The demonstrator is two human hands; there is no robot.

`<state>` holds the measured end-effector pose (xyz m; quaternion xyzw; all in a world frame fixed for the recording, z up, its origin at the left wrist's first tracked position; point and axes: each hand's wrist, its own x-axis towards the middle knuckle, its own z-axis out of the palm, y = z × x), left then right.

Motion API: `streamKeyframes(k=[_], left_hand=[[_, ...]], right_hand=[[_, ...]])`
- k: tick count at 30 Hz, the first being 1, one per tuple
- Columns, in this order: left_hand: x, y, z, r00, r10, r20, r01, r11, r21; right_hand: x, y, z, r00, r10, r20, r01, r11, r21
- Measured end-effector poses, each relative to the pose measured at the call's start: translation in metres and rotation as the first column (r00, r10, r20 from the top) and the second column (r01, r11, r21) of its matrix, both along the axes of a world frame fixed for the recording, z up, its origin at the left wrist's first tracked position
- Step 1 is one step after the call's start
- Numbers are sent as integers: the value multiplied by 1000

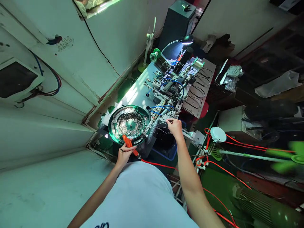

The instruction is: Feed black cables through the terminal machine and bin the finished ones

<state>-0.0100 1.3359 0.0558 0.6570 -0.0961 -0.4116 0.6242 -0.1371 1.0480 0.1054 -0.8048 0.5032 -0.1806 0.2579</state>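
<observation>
My left hand (123,154) is closed round an orange air blow gun (128,141), whose thin nozzle points up and left over the round green vibratory feeder bowl (111,126). Many small shiny metal parts (129,122) lie inside that bowl. A red air hose (158,164) runs from the gun's lower end. My right hand (175,127) has its fingers pinched together at the near end of the assembly machine (171,91), beside the metal feed track (154,124). What sits between those fingertips is too small to name.
Below my right hand stands a blue-rimmed bin (169,157). A lit desk lamp (187,39) and a green wire spool (155,55) are at the machine's far end. To the right are red hoses (234,172), a spinning green fan (296,156) and a motor (256,202).
</observation>
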Motion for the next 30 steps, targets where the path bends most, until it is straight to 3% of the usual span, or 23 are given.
streamKeyframes(k=[5, 9, 11, 15, 17, 19, 22, 25, 28, 30], left_hand=[[-3, -6, 5, 1000, -21, 3, 21, 1000, -22], [-5, -8, 8, 1000, -15, 7, 15, 999, -51], [-6, -8, 10, 1000, -16, 10, 17, 998, -63], [-10, -13, 13, 995, -77, 63, 82, 993, -79], [-13, -17, 14, 988, -129, 84, 137, 986, -98], [-16, -20, 16, 980, -176, 88, 185, 976, -113], [-20, -21, 20, 966, -238, 100, 249, 960, -124], [-17, -19, 28, 945, -306, 113, 320, 937, -142], [3, -10, 38, 908, -411, 85, 419, 900, -123], [28, 3, 44, 881, -471, 47, 473, 877, -78]], right_hand=[[-5, -13, 14, 996, 59, -65, -57, 998, 40], [-41, 31, 18, 997, 61, -49, -58, 997, 46], [-51, 67, 9, 985, 171, -34, -164, 976, 145], [-37, 134, -21, 863, 495, 104, -494, 782, 380], [-22, 155, -37, 794, 558, 242, -602, 663, 446], [-9, 167, -51, 761, 531, 372, -648, 605, 463], [0, 174, -60, 765, 457, 454, -639, 627, 446], [-3, 175, -57, 796, 408, 447, -593, 672, 443], [-16, 166, -46, 836, 358, 416, -537, 687, 490], [-32, 155, -36, 862, 335, 380, -502, 665, 554]])
